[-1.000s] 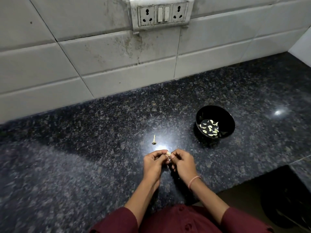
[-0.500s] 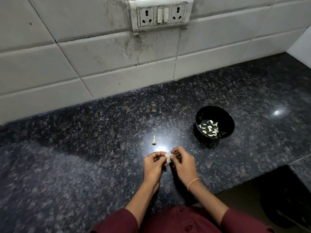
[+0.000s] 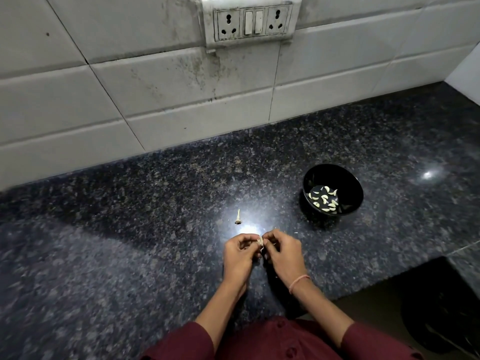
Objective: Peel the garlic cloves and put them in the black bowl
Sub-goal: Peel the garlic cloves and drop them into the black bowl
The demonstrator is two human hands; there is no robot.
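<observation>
A pale garlic clove point(image 3: 260, 242) with loose skin sits between my two hands above the dark granite counter point(image 3: 130, 242). My left hand point(image 3: 240, 255) pinches it from the left with curled fingers. My right hand point(image 3: 283, 254) pinches it from the right, its fingertips at the skin. The black bowl point(image 3: 349, 183) stands to the right and further back, with several peeled cloves point(image 3: 324, 200) on its bottom. A bare garlic stem point(image 3: 238, 218) lies on the counter just beyond my hands.
A white tiled wall point(image 3: 181, 94) with a socket plate point(image 3: 252, 20) backs the counter. The counter's front edge steps back at the lower right, where a dark round bin point(image 3: 441, 315) stands below. A small skin scrap point(image 3: 296, 232) lies near my right hand.
My hands stay together on the clove. The right fingers lifted slightly half a second ago and have closed back onto the clove's skin.
</observation>
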